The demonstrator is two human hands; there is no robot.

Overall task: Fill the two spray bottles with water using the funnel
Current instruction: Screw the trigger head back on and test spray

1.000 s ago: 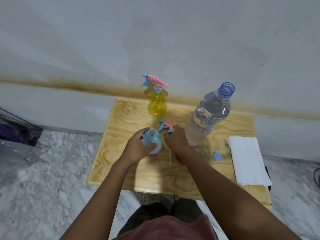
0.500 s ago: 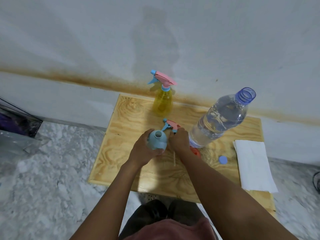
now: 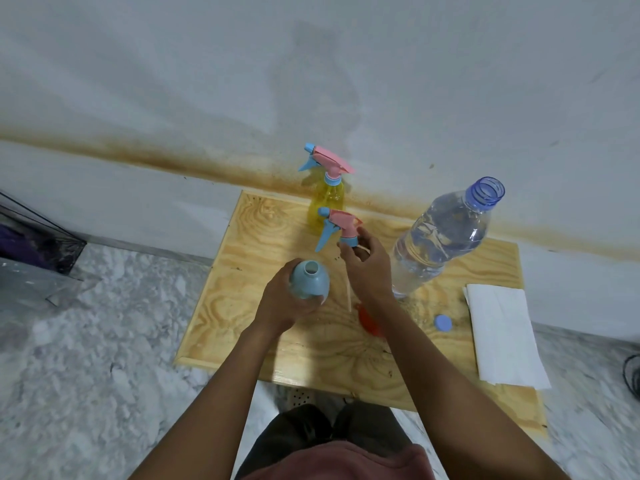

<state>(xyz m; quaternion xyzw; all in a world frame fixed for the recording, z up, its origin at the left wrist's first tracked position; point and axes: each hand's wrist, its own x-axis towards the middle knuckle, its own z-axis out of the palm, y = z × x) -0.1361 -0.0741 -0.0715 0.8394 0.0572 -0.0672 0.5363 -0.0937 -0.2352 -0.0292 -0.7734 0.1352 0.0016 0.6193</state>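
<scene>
My left hand (image 3: 284, 301) grips the blue spray bottle (image 3: 309, 279), which stands on the wooden board (image 3: 235, 299) with its neck uncovered. My right hand (image 3: 369, 268) holds the pink and blue spray head (image 3: 337, 228) lifted above and behind the bottle, its thin dip tube (image 3: 348, 294) hanging down beside the bottle. A yellow spray bottle (image 3: 327, 202) with its spray head on stands at the back of the board. The red funnel (image 3: 370, 319) lies on the board, partly hidden under my right forearm. A large clear water bottle (image 3: 440, 239) stands uncapped to the right.
A blue bottle cap (image 3: 443, 322) lies on the board near a folded white paper towel (image 3: 504, 337) at the right edge. The board sits low over a marble floor (image 3: 86, 358), against a stained wall. A dark clear-walled bin (image 3: 31, 244) stands at the left.
My right hand has lifted the spray head up and away from the blue bottle, drawing the dip tube out of its neck. My left hand has kept its hold on the bottle.
</scene>
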